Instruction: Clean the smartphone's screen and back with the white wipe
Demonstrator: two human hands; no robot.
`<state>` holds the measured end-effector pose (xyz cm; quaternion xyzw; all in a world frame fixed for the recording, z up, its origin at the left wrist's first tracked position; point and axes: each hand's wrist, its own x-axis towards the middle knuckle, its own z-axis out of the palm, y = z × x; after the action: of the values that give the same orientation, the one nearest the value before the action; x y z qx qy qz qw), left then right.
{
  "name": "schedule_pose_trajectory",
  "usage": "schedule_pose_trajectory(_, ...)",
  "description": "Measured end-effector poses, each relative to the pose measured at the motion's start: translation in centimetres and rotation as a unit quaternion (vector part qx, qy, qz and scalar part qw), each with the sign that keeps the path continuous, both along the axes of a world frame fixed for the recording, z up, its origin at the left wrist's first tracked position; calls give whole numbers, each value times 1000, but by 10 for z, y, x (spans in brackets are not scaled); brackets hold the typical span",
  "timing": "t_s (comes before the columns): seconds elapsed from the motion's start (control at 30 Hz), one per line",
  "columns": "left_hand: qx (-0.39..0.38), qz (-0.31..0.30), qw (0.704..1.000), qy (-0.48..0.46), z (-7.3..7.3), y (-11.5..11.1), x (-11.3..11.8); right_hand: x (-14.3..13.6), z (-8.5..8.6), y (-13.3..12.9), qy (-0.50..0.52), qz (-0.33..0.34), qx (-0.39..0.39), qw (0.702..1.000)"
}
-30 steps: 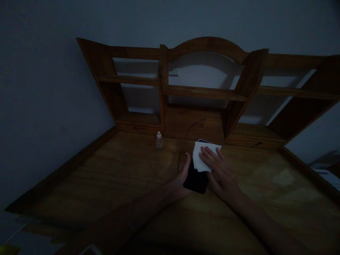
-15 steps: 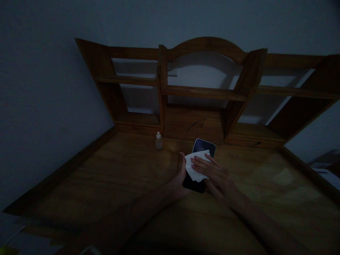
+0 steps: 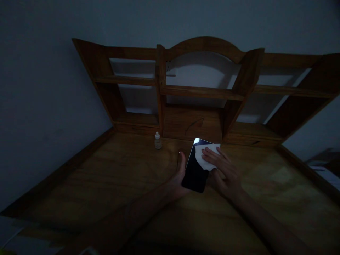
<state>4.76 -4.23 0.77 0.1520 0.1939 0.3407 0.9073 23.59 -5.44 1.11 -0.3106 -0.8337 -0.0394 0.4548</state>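
Observation:
A dark smartphone point(image 3: 195, 175) is held tilted above the wooden desk, with a bright reflection at its top left corner. My left hand point(image 3: 178, 180) grips it from the left and below; the thumb points up along its left edge and the other fingers are hidden behind it. On the upper right of the screen lies a white wipe point(image 3: 205, 157). My right hand point(image 3: 224, 171) presses the wipe flat against the glass with its fingertips, the thumb lower down near the phone's right edge.
A small dropper bottle point(image 3: 158, 141) with a white cap stands on the desk point(image 3: 127, 166), left of the phone. Behind it rises a wooden shelf unit point(image 3: 196, 122) against the wall. A thin dark stick-like thing point(image 3: 178, 161) shows beside my left thumb. White papers point(image 3: 325, 175) lie at far right.
My right hand has slid the wipe up and to the right over the screen, uncovering the phone's middle and lower part. My left hand keeps its hold on the phone.

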Motion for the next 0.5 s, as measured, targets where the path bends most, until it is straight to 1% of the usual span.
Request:
schedule_pose_trajectory(0.1,20,-23,999,26,-6,2,-2,3,2,3,18,-47,2,999)
schedule_pose_trajectory(0.17,27,-25,998,42,-9,3,-3,3,2,4,16,-62,-3,998)
schedule_pose_trajectory(0.3,27,-22,998,59,-8,3,-2,2,1,5,9,-71,-14,997)
schedule_pose_trajectory(0.5,30,-17,999,42,-7,1,-2,2,-1,3,16,-63,-12,998)
